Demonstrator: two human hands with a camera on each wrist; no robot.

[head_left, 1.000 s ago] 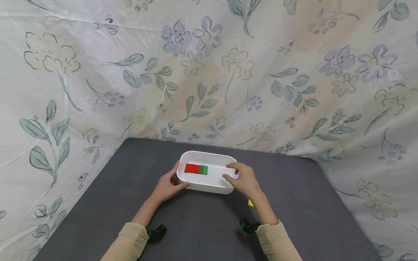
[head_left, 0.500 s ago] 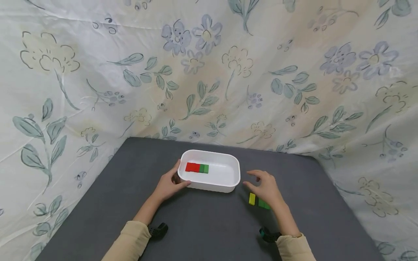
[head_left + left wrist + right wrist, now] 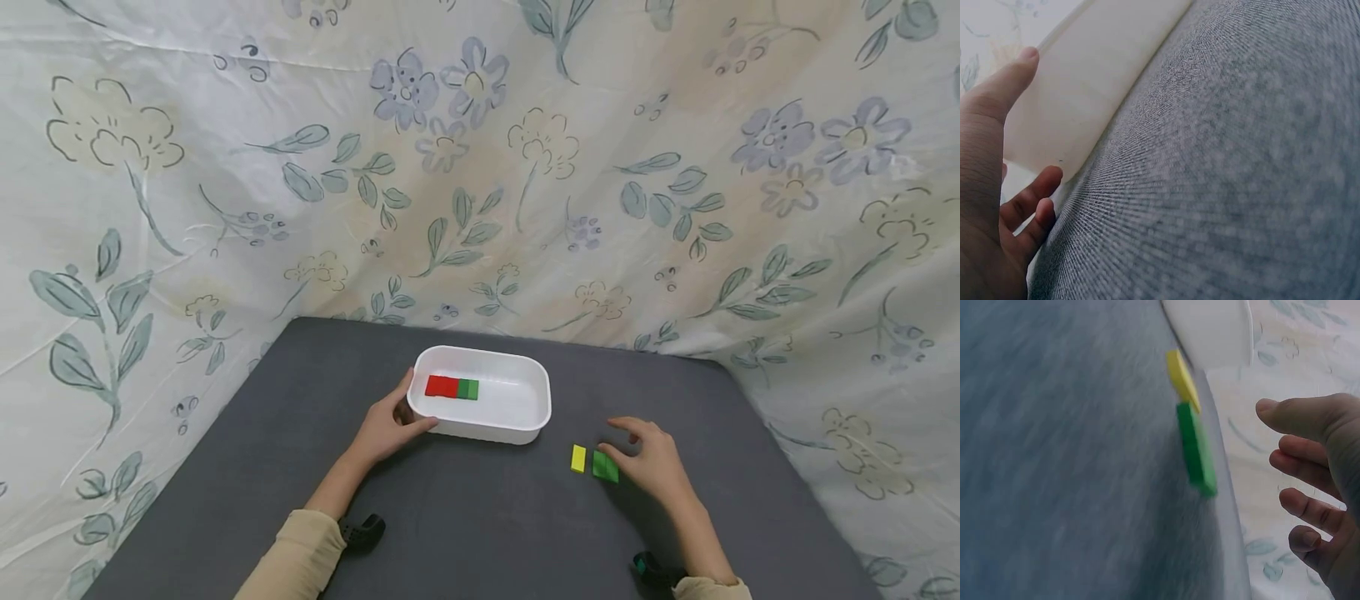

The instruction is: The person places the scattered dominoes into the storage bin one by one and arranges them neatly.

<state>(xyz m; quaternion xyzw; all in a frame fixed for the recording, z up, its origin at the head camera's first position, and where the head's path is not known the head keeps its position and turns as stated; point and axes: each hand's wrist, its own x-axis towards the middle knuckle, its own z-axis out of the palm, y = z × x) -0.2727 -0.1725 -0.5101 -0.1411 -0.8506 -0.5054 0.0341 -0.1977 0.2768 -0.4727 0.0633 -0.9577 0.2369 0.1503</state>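
My left hand (image 3: 387, 427) holds the left end of a white plastic box (image 3: 480, 429), thumb along the front wall and fingers round the end. In the left wrist view, the thumb (image 3: 1013, 78) lies against the box's pale wall (image 3: 1094, 69). Inside the box, red blocks (image 3: 442, 386) and green blocks (image 3: 468, 389) sit in a row towards the left. My right hand (image 3: 654, 457) hovers with nothing in it beside a green block piece (image 3: 605, 467), which has a line across it. Left of that lies a yellow block (image 3: 578, 458). In the right wrist view, the fingers are spread apart from the green piece (image 3: 1196, 450).
A dark grey table (image 3: 465, 533) carries everything. Behind it and at both sides hangs a floral cloth (image 3: 480, 208). Dark bands with a camera-like piece (image 3: 364, 533) are on the wrists.
My right hand has gone from over the box's right end, to the right and nearer, over to the green piece, uncovering the loose yellow and green blocks. My left hand stays on the box.
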